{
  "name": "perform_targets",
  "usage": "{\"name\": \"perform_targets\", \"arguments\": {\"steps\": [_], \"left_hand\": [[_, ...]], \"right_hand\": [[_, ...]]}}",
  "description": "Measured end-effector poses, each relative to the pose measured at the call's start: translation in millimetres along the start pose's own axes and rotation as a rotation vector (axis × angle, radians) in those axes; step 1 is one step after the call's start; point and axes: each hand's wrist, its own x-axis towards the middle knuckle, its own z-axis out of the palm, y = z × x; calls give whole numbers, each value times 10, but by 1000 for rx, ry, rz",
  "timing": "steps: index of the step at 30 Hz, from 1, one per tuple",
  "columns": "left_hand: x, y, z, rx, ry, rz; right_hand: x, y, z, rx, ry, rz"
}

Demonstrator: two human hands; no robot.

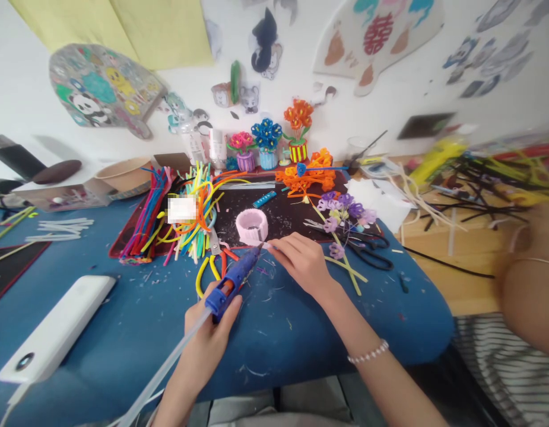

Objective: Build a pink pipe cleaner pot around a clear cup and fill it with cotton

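My left hand (209, 332) is wrapped round a blue hot glue gun (236, 276), with a long translucent glue stick (167, 362) coming out of its back. The nozzle points away from me, close to the fingertips of my right hand (305, 264). Those fingers pinch a short pale pink strip (266, 245) beside the nozzle tip. Just beyond stands a pink ring-shaped pot (251, 226) on the dark mat; whether the strip joins it I cannot tell. Pliers with yellow handles (203, 276) lie left of the gun.
Pipe cleaners (196, 207) are heaped at left, near a white power bank (58, 329). Purple flowers (340, 207) and black scissors (367, 249) lie at right. Finished flower pots (267, 159) line the wall. Another person's arm (530, 279) is at the right edge.
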Motion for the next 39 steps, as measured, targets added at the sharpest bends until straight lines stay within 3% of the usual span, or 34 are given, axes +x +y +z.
{"name": "perform_targets", "arguments": {"steps": [11, 22, 31, 39], "left_hand": [[6, -55, 22, 81, -24, 101], [-3, -31, -92, 162, 19, 94], [-61, -7, -98, 267, -60, 160], [-10, -97, -159, 352, -5, 174]], "right_hand": [[9, -16, -18, 2, -4, -9], [3, -10, -36, -28, 20, -28], [10, -11, -40, -43, 45, -57], [-10, 1, -35, -51, 73, -58]]}}
